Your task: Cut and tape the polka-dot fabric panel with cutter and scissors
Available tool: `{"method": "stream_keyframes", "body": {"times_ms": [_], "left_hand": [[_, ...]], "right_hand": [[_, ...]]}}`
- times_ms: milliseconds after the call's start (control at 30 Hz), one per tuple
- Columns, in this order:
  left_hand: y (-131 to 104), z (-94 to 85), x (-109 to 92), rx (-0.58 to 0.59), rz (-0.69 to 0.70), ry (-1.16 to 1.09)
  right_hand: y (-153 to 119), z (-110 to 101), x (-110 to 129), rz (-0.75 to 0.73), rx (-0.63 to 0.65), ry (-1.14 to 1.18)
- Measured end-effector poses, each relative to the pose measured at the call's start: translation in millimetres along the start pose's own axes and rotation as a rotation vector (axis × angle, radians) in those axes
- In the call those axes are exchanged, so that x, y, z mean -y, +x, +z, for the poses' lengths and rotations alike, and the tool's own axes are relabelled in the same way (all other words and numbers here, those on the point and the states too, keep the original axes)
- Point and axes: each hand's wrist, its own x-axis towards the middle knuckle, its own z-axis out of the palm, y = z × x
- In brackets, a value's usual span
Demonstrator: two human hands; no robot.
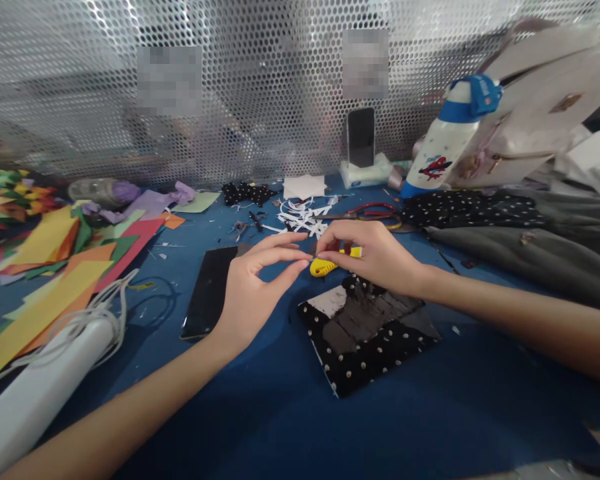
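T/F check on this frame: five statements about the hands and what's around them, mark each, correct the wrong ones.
1. The left hand and right hand have their fingertips close together. True; whatever they may pinch is too small to tell.
2. The black phone on the table lies beside the right hand. False: it is beside the left hand, which partly covers it.
3. The yellow tool is partly hidden by the right hand. True.
4. The water bottle has a red lid. False: the lid is blue.
5. White strips lie in a neat row. False: they lie in a loose tangle beyond the hands.
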Motion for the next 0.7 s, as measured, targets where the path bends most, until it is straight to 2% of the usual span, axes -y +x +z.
{"method": "stream_keyframes", "body": {"times_ms": [167,300,400,533,700], "left_hand": [[0.3,2.9,7.6,0.02,-0.104,-0.184],[-0.7,5.8,8.1,0.094,-0.149,-0.29],[-0.4,6.2,6.0,0.147,-0.159,-0.307],[0.5,6.6,5.9,0.135,-0.178,-0.309],[-0.7,8.5,7.0,0.16,-0.218,-0.329]], "right_hand": [[3.1,-2.3,-3.2,0.04,-0.004,0.089],[2.5,-0.4,-5.2,0.048,0.027,0.125],[2.7,-1.4,-5.2,0.076,0.002,0.12],[4.4,-3.9,-6.7,0.13,0.003,0.122],[4.4,-4.2,-13.2,0.117,-0.026,0.011]]}}
